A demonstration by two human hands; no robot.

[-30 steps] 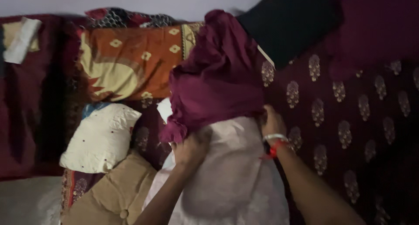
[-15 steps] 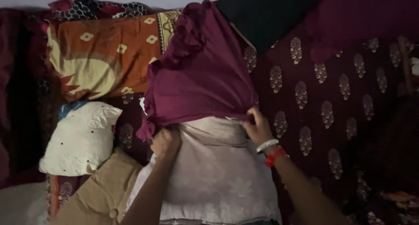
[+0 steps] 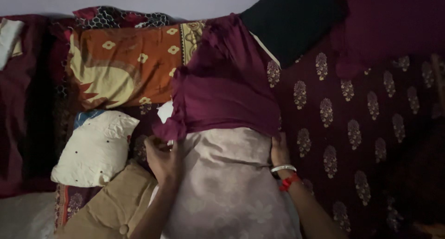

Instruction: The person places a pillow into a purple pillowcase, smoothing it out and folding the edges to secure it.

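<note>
A pale pink pillow (image 3: 232, 183) lies on the bed in front of me, its far end inside a maroon pillow cover (image 3: 227, 86). My left hand (image 3: 163, 158) grips the cover's ruffled left edge beside the pillow. My right hand (image 3: 279, 151), with a white bangle and a red thread at the wrist, holds the cover's right edge against the pillow's side. The cover's far part lies loose and bunched towards the wall.
An orange and yellow patterned pillow (image 3: 125, 63) lies at the back left. A cream cushion (image 3: 95, 148) and a tan buttoned cushion (image 3: 113, 211) sit at the left. A maroon bedsheet (image 3: 352, 127) with pale motifs spreads right. A black cloth (image 3: 296, 21) lies behind.
The maroon cover has slid farther down over the pink pillow. Both hands have moved along the pillow's sides towards me, and the view has shifted slightly.
</note>
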